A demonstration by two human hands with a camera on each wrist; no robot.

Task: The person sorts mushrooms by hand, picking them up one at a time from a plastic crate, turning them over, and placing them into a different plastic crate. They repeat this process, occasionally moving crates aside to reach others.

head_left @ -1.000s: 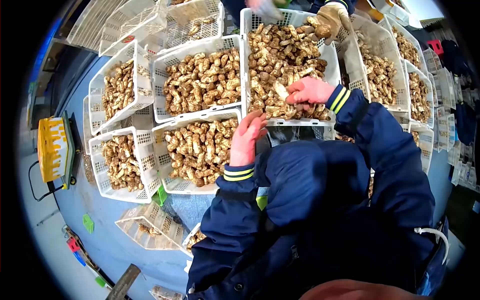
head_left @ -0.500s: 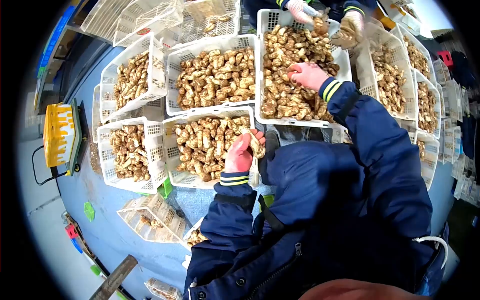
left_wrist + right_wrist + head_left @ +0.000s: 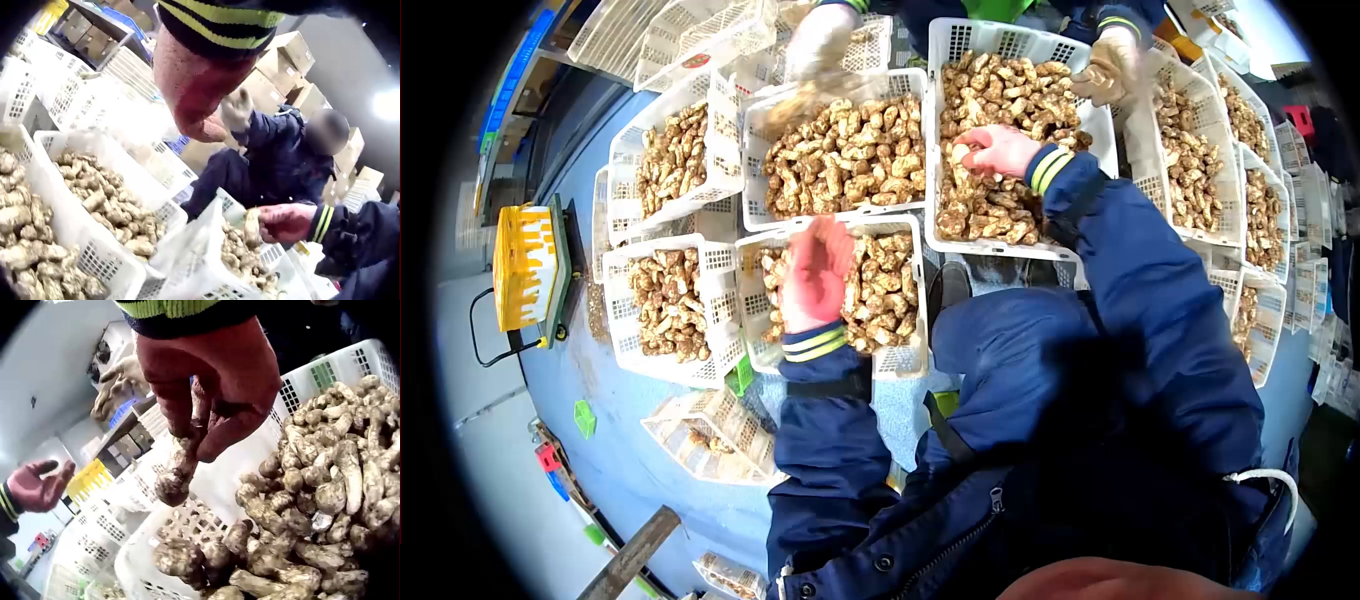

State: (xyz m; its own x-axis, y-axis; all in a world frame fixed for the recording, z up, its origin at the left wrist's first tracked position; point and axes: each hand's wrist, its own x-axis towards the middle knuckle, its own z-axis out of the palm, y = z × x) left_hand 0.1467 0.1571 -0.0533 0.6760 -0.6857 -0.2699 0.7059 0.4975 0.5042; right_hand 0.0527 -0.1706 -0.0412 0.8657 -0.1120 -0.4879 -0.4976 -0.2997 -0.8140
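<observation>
My right hand [image 3: 1002,152], in a pinkish-red glove, pinches a mushroom [image 3: 174,474] by its stem over the large white crate [image 3: 990,246] of brown-and-white mushrooms. The same mushroom [image 3: 252,226] shows in the left wrist view beside the right hand [image 3: 289,222]. My left hand [image 3: 816,272] hovers over the lower middle crate [image 3: 900,368], above its mushrooms [image 3: 883,290]. In the right wrist view the left hand [image 3: 42,486] has its fingers spread apart with nothing between them.
A person [image 3: 269,140] sits across the crates; one gloved hand [image 3: 822,42] reaches over the upper middle crate [image 3: 756,200], another [image 3: 1110,68] rests by the large crate's edge. More filled crates stand on both sides. A yellow crate [image 3: 525,268] sits on a cart at left.
My left hand has moved left over the lower crate and let go of a mushroom. My right hand now holds one. The other person's hand has swung to the upper middle crate.
</observation>
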